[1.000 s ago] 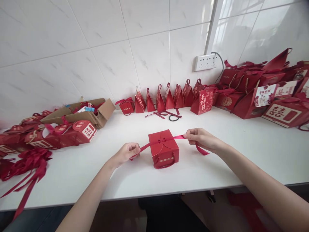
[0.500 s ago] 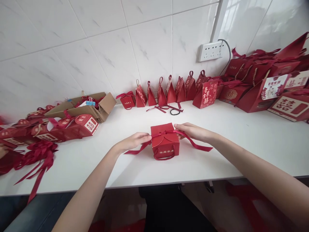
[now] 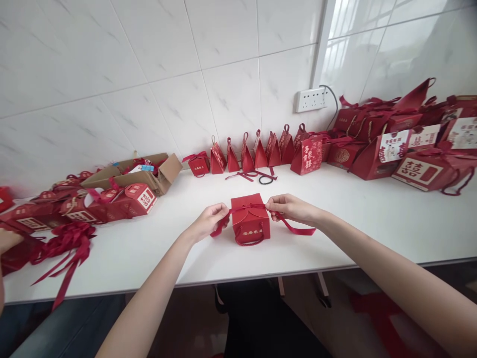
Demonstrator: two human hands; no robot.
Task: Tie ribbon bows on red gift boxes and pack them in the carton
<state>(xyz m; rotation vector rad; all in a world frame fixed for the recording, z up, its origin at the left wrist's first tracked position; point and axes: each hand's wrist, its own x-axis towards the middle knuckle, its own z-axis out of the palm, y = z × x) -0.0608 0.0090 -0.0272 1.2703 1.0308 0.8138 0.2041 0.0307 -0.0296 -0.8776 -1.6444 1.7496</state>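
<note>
A red gift box (image 3: 251, 227) with gold lettering and a cord handle on its front stands on the white table in front of me. A dark red ribbon (image 3: 297, 230) crosses its top, with a small knot near the middle. To the left of the box, my left hand (image 3: 214, 219) pinches one side of the ribbon, and the tail hangs below the fingers. At the box's right edge my right hand (image 3: 288, 206) is closed on the other side, its tail trailing onto the table.
Small red boxes (image 3: 248, 159) line the wall behind, with ribbon scraps and a black ring (image 3: 266, 179) before them. Red boxes are heaped at right (image 3: 421, 169). At left lie a cardboard carton (image 3: 169, 174), a ribbon bundle (image 3: 72, 241) and another person's hand (image 3: 8, 238).
Both hands now pinch the ribbon farther up at its sides, and it is pulled straighter across the box top. The view has shifted a little, and the other person's hand shows more at left.
</note>
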